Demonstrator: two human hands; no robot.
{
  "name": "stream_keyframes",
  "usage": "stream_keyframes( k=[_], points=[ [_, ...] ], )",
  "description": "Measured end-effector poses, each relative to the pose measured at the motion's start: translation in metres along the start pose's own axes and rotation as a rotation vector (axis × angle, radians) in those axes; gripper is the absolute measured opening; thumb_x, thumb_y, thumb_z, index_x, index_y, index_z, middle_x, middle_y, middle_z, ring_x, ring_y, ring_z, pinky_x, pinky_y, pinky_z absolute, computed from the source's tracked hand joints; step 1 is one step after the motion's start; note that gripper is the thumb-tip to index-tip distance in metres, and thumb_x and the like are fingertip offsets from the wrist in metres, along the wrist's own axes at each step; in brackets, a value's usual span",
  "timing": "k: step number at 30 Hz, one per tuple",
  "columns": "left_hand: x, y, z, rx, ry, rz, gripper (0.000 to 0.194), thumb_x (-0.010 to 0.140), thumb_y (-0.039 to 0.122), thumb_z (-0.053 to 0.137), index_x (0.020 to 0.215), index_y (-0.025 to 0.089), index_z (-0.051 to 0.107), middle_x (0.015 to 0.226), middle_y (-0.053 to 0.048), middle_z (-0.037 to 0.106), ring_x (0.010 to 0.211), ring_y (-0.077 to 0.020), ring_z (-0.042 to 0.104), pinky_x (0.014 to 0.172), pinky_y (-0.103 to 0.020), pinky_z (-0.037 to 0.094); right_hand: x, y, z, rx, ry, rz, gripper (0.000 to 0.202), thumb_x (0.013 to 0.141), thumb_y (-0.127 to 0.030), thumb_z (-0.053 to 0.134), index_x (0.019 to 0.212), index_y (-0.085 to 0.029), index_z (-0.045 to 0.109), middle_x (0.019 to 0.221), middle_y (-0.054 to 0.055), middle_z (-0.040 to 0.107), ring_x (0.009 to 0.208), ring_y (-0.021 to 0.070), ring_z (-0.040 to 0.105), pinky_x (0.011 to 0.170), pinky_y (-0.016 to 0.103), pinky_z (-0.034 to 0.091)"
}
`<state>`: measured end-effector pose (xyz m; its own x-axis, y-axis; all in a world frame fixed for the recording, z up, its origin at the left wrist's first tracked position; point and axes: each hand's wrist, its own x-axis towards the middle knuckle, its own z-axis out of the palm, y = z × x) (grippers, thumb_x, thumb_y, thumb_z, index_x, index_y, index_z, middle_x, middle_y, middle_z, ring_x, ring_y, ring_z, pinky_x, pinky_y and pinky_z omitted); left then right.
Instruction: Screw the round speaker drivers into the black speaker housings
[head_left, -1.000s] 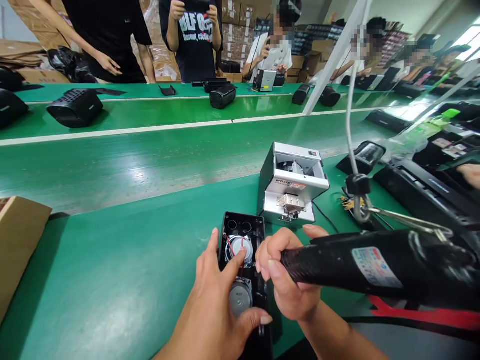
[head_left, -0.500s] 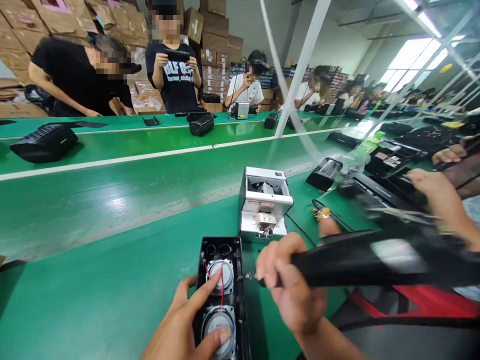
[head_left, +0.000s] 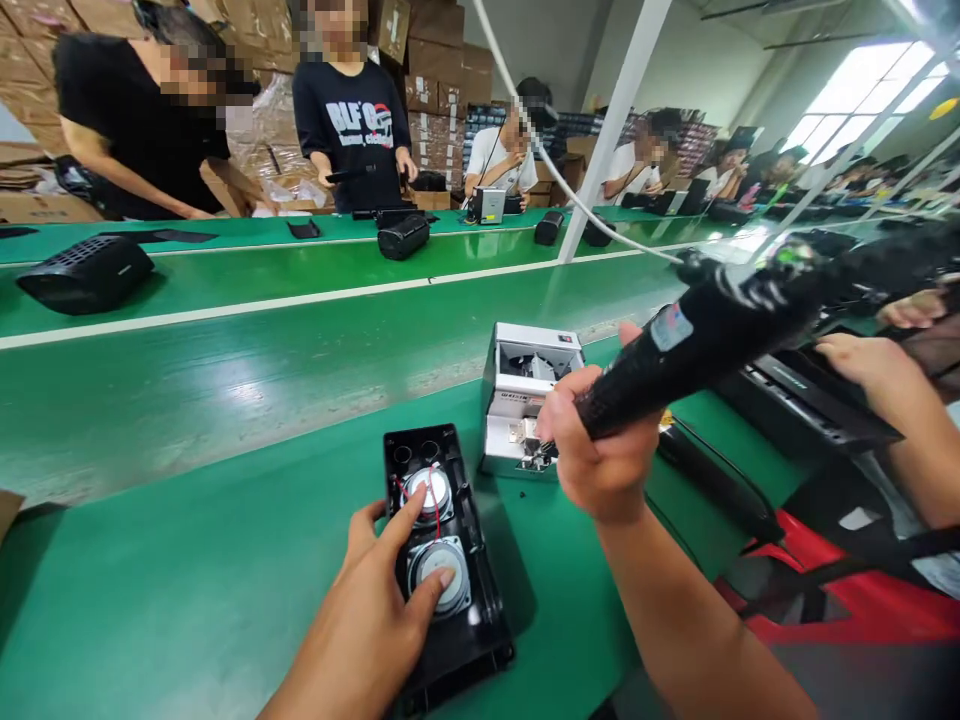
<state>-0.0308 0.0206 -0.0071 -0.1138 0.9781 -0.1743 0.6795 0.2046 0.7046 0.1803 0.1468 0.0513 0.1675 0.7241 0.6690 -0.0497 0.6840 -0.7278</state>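
Note:
My left hand (head_left: 390,580) grips a black speaker housing (head_left: 480,600) lying on the green bench. Its index finger and thumb press on two round speaker drivers (head_left: 441,575) joined by red wires, while the other fingers are at the housing's left side. In my right hand (head_left: 604,440) is a black electric screwdriver (head_left: 675,350), its body pointing up to the right. The driver's tip end is at the front outlet of a grey-white screw feeder (head_left: 499,400); whether a screw is on the bit cannot be made out.
A small dark screw (head_left: 523,494) lies by the feeder. A white cable (head_left: 559,180) hangs from above. Black speakers (head_left: 90,272) stand across the green conveyor (head_left: 262,350), with co-workers behind. At right are a co-worker's hand (head_left: 862,355), a long black housing (head_left: 810,400) and a red stool (head_left: 840,590).
My right hand has moved the screwdriver from beside the housing up to the screw feeder's outlet. The housing has turned slightly under my left hand. A person opposite has lowered a black part.

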Motion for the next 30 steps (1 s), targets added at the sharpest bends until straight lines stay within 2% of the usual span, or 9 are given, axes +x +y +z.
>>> stream_keyframes(
  k=[2,4,9,12,14,17,18,20,30],
  points=[
    [0.0,0.002,-0.002,-0.003,-0.023,0.001,0.068,0.099,0.043,0.051,0.166,0.035,0.037,0.158,-0.013,0.038,0.136,-0.0333,0.064,0.116,-0.057,0.051,-0.002,-0.01,0.002,0.068,-0.032,0.139,0.031,0.095,-0.019,0.074,0.117,-0.03,0.056,0.076,-0.007,0.06,0.049,0.0123,0.054,0.047,0.03,0.05],
    [-0.001,0.001,0.0,-0.008,-0.028,0.002,0.068,0.1,0.043,0.051,0.166,0.036,0.036,0.159,-0.013,0.037,0.138,-0.0326,0.063,0.116,-0.055,0.051,-0.008,-0.026,0.004,0.165,-0.058,0.251,0.034,0.096,-0.017,0.071,0.124,-0.03,0.056,0.073,-0.009,0.058,0.046,0.0105,0.052,0.044,0.027,0.049],
    [-0.005,-0.005,0.006,0.002,0.041,0.005,0.065,0.103,0.044,0.049,0.166,0.04,0.035,0.16,-0.012,0.036,0.134,-0.0317,0.066,0.109,-0.054,0.057,-0.034,-0.053,0.023,0.361,0.033,0.189,0.063,0.099,-0.014,0.064,0.152,-0.043,0.042,0.075,-0.009,0.054,0.048,0.0105,0.051,0.047,0.027,0.053],
    [-0.005,-0.01,0.005,-0.007,0.036,0.04,0.064,0.103,0.046,0.051,0.165,0.041,0.036,0.159,-0.011,0.041,0.134,-0.031,0.066,0.109,-0.052,0.058,-0.048,-0.041,0.036,0.37,-0.011,0.189,0.058,0.101,-0.018,0.064,0.15,-0.042,0.043,0.08,-0.007,0.054,0.049,0.0106,0.052,0.047,0.028,0.051],
    [-0.005,-0.012,0.004,-0.024,0.007,0.061,0.064,0.103,0.048,0.052,0.165,0.042,0.036,0.16,-0.009,0.041,0.136,-0.0305,0.065,0.11,-0.051,0.058,-0.055,-0.027,0.039,0.354,-0.065,0.206,0.046,0.102,-0.018,0.064,0.142,-0.037,0.049,0.082,-0.006,0.055,0.052,0.0108,0.053,0.05,0.03,0.052],
    [-0.007,-0.009,0.005,-0.042,0.059,0.051,0.062,0.104,0.048,0.05,0.164,0.043,0.037,0.161,-0.008,0.04,0.138,-0.0315,0.063,0.114,-0.055,0.055,-0.062,-0.009,0.038,0.316,-0.134,0.236,0.009,0.103,-0.02,0.065,0.109,-0.026,0.06,0.081,-0.004,0.055,0.056,0.0115,0.055,0.055,0.031,0.053],
    [-0.009,-0.007,0.005,-0.046,0.08,0.045,0.061,0.104,0.048,0.05,0.164,0.044,0.038,0.161,-0.008,0.04,0.138,-0.0318,0.063,0.115,-0.057,0.054,-0.063,-0.006,0.037,0.308,-0.148,0.251,0.007,0.103,-0.022,0.065,0.1,-0.025,0.06,0.081,-0.004,0.055,0.056,0.0115,0.055,0.055,0.031,0.053],
    [-0.011,-0.002,0.006,-0.054,0.101,0.037,0.06,0.104,0.047,0.05,0.163,0.044,0.04,0.159,-0.008,0.042,0.138,-0.0318,0.063,0.116,-0.059,0.052,-0.065,-0.003,0.036,0.301,-0.162,0.283,0.012,0.103,-0.024,0.066,0.094,-0.024,0.059,0.08,-0.004,0.055,0.056,0.0113,0.054,0.054,0.031,0.053],
    [-0.013,0.006,0.003,-0.063,0.093,0.039,0.059,0.104,0.046,0.051,0.162,0.047,0.039,0.158,-0.006,0.044,0.135,-0.0315,0.066,0.115,-0.057,0.054,-0.069,0.001,0.04,0.283,-0.204,0.287,0.012,0.102,-0.024,0.066,0.094,-0.024,0.057,0.079,-0.004,0.056,0.056,0.0112,0.055,0.054,0.031,0.053]
  ],
)
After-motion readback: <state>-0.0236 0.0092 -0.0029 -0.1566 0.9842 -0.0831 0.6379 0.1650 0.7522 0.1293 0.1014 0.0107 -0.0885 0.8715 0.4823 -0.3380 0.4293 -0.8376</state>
